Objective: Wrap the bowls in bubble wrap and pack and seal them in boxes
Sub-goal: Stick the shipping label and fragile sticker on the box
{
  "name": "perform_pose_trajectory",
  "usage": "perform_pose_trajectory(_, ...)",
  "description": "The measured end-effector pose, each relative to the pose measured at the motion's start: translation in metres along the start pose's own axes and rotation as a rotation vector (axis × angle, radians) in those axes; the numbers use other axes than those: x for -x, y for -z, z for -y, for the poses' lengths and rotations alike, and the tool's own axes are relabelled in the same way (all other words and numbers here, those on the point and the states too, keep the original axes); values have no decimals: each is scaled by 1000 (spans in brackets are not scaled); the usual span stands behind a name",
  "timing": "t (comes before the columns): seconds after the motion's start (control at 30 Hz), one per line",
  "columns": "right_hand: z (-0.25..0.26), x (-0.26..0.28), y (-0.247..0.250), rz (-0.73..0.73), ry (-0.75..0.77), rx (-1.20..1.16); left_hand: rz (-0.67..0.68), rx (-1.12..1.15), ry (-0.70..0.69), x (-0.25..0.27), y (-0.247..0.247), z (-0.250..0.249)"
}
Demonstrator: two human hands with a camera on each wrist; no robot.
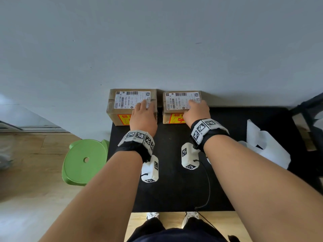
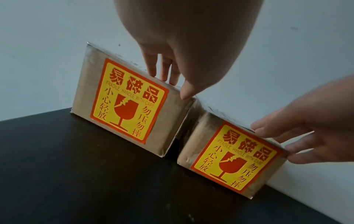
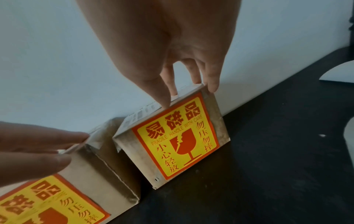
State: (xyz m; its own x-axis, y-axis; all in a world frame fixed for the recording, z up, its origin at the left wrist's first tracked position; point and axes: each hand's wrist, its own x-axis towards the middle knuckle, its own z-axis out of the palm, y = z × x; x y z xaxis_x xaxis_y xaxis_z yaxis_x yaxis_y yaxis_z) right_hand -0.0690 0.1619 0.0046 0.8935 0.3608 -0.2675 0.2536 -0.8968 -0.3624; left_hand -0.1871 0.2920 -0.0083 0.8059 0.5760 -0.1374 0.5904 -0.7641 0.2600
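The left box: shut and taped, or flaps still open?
Shut. The left box has flat flaps with glossy tape across the top, a shipping label stuck over them, and the left hand resting on top.

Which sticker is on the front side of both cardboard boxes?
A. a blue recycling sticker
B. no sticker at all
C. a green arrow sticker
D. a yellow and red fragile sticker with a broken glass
D: the left box and the right box each carry a yellow and red fragile sticker showing a broken glass.
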Motion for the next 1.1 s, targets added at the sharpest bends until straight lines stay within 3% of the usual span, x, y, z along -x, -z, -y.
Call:
perform_pose_trajectory(0.3,2,10,2,48,99,-31,95,14,37,-4,14,-1)
perform_pose_trajectory(0.43,-9,21,9,-21,111,-93,-34,-6,-5,8,13,-16)
perform_pose_trajectory(0.57,-43,40,18,-113,12,-147,-146,47,-181,22,3,-49)
perform_pose_trajectory(0.7,-100,60,28,-156,-155,-127,-30,73,-329,39,-15,-93)
perform_pose_trajectory(0.9,-188,72,44,-115,-330,-58,231,17,-390,66,-60,-154)
perform_pose_trajectory(1.0,-222,67,52,-63,-358,-35,323,-31,-354,75,-81,-181)
perform_pose_trajectory(1.1,-252,57,53,-22,-385,-29,407,-64,-217,79,-98,-199)
